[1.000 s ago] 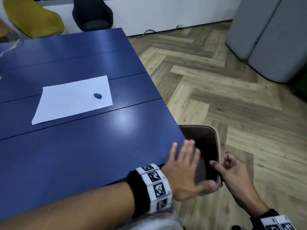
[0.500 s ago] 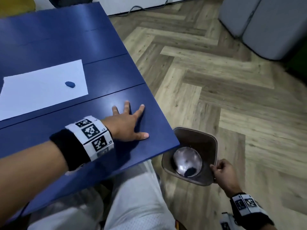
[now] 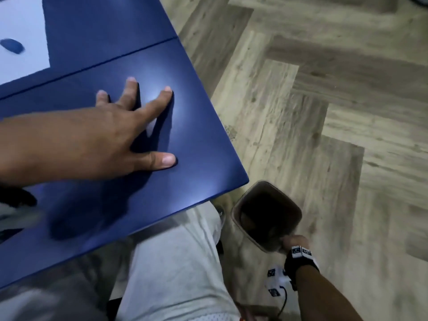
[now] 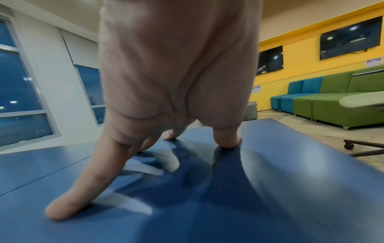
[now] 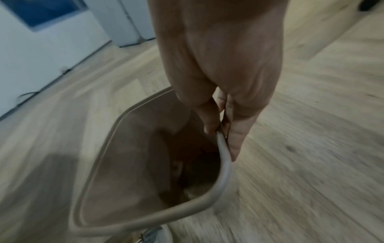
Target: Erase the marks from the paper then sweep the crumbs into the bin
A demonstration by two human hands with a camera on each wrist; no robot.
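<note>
My left hand (image 3: 129, 126) lies flat on the blue table (image 3: 196, 144) near its right corner, fingers spread and straight; the left wrist view shows its fingertips (image 4: 62, 210) pressing the tabletop (image 4: 270, 189). A white paper (image 3: 25, 56) lies at the far left with a blue eraser (image 3: 12, 45) on it. The brown bin (image 3: 240, 209) sits low beside the table corner, over the floor. My right hand (image 3: 293, 243) pinches its near rim; the right wrist view has thumb and fingers (image 5: 234, 131) clamped on the beige rim (image 5: 225, 166).
Wood herringbone floor (image 3: 324, 112) spreads to the right of the table. My lap in light grey trousers (image 3: 176, 262) sits under the table edge. Green and blue sofas (image 4: 332, 102) and a chair base (image 4: 363, 146) stand beyond the table.
The bin has come down from the table edge toward the floor, held by my right hand. My left hand left the edge and now lies flat on the tabletop.
</note>
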